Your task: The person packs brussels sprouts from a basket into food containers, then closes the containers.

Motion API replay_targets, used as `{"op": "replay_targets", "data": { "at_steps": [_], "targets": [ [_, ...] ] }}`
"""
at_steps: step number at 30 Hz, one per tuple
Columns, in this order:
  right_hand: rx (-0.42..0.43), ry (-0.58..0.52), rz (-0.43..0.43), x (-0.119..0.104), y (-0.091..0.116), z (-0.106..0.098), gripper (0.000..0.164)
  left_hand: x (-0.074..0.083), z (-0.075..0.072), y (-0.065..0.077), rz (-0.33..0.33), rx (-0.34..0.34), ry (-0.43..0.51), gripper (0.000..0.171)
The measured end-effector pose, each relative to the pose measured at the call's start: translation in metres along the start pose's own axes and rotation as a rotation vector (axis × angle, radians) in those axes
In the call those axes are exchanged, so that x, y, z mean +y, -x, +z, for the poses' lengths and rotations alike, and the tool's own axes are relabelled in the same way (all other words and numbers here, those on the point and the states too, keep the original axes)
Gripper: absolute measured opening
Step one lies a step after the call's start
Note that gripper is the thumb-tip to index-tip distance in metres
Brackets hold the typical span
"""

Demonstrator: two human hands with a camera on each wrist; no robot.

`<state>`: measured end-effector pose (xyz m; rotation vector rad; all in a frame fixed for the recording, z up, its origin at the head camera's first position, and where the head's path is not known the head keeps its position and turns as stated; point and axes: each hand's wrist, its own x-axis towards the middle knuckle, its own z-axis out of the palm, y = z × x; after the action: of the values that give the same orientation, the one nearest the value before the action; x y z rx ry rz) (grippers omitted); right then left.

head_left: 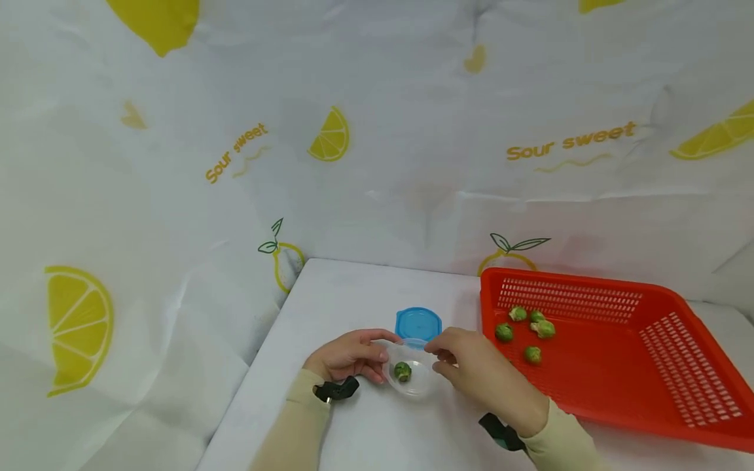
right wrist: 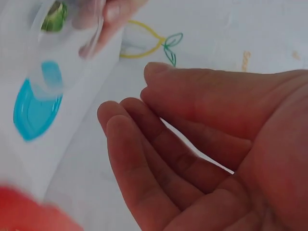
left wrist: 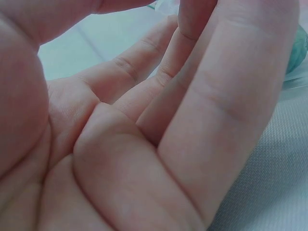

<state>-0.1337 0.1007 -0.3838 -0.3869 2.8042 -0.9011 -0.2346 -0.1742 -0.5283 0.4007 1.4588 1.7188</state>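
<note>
A clear plastic tub point(head_left: 419, 386) sits over the table, with one Brussels sprout point(head_left: 403, 371) inside it. My left hand point(head_left: 355, 355) grips the tub's left side, thumb and fingers at its rim. In the left wrist view, my palm and fingers fill most of the picture, and the edge of the sprout point(left wrist: 299, 50) shows at the right. Close by the tub's right rim is my right hand point(head_left: 471, 363). The right wrist view shows its fingers point(right wrist: 127, 149) loosely bent, nothing between them and the thumb. A blue lid point(head_left: 419, 323) lies behind the tub.
At the right stands a red plastic basket point(head_left: 607, 418) with slotted walls, several Brussels sprouts point(head_left: 542, 328) lying in its left part. The white table point(head_left: 347, 288) backs onto a white sheet point(head_left: 400, 216) printed with lemons.
</note>
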Motion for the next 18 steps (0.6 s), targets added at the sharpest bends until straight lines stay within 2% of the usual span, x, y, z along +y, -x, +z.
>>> {"op": "replay_targets", "data": {
  "at_steps": [5,10,13,18],
  "targets": [
    [0.03,0.037,-0.059,0.021,0.007,-0.036,0.022,0.002,-0.001,0.005,0.005,0.005,0.001,0.05],
    [0.082,0.093,-0.106,0.064,0.009,-0.075,0.024,0.003,0.001,0.006,-0.002,0.005,0.005,0.051],
    [0.058,0.086,-0.084,0.096,0.007,-0.094,0.025,0.003,0.002,0.005,-0.011,0.007,0.008,0.052],
    [0.012,0.071,0.017,0.147,0.002,-0.114,0.032,0.003,0.004,0.005,-0.011,0.005,0.004,0.053]
  ]
}}
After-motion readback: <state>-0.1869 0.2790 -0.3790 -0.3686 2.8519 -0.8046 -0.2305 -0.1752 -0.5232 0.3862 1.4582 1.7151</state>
